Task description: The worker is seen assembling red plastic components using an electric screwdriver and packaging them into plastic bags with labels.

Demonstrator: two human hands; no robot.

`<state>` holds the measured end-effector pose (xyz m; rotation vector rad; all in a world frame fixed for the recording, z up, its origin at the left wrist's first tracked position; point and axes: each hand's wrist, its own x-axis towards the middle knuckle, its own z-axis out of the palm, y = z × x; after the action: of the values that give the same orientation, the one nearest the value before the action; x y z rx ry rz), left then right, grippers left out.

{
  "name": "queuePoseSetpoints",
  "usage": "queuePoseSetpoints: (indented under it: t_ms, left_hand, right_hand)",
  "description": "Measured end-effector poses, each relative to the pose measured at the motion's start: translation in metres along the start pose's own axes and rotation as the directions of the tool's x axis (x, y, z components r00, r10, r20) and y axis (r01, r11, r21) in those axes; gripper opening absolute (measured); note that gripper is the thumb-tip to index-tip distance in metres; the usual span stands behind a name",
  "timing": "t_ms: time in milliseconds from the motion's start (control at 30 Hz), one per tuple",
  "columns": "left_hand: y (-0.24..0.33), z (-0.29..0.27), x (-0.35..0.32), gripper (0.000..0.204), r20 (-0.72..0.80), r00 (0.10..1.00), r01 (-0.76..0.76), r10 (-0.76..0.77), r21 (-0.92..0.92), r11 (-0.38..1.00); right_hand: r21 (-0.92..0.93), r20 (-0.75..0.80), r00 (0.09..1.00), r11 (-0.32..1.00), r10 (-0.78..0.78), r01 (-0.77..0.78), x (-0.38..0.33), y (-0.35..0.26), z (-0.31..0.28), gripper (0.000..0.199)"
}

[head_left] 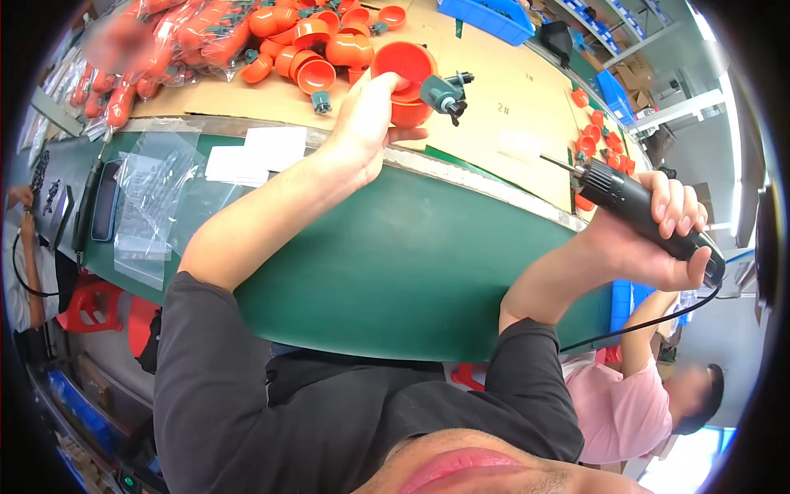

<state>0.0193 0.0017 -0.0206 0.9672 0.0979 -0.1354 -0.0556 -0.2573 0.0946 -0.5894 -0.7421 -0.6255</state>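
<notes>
The left hand [362, 123] is stretched forward over the green table [411, 255], closed around an orange cup [405, 70] carrying a dark green fitting [444, 92], while a black electric screwdriver [638, 206] is gripped in the raised right hand [671, 239], tip aimed toward that cup.

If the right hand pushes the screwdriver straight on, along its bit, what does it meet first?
Probably the bare cardboard sheet: the right hand aims the black electric screwdriver up-left, towards the orange cup assembly in the left hand. Depth is unclear.

A round orange plastic cup [405, 70] with a dark green fitting [441, 92] is showing bright against tan cardboard [494, 107], beside a black electric screwdriver [646, 216] and a green belt [395, 255].
</notes>
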Motion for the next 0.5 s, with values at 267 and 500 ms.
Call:
queuePoseSetpoints:
  t_ms: [267, 500]
  left_hand:
    - [-0.010, 0.007, -0.018, 0.037, -0.005, 1.000, -0.014, 0.013, -0.097, 0.995]
    - [-0.011, 0.014, -0.027, 0.037, -0.003, 0.997, 0.075, -0.076, -0.141, 0.987]
  right_hand:
    - [-0.100, 0.102, 0.993, 0.993, -0.060, 0.070, -0.017, 0.013, 0.015, 0.031]
    - [-0.114, 0.220, 0.969, 0.984, -0.111, 0.138, -0.029, 0.014, 0.027, 0.036]
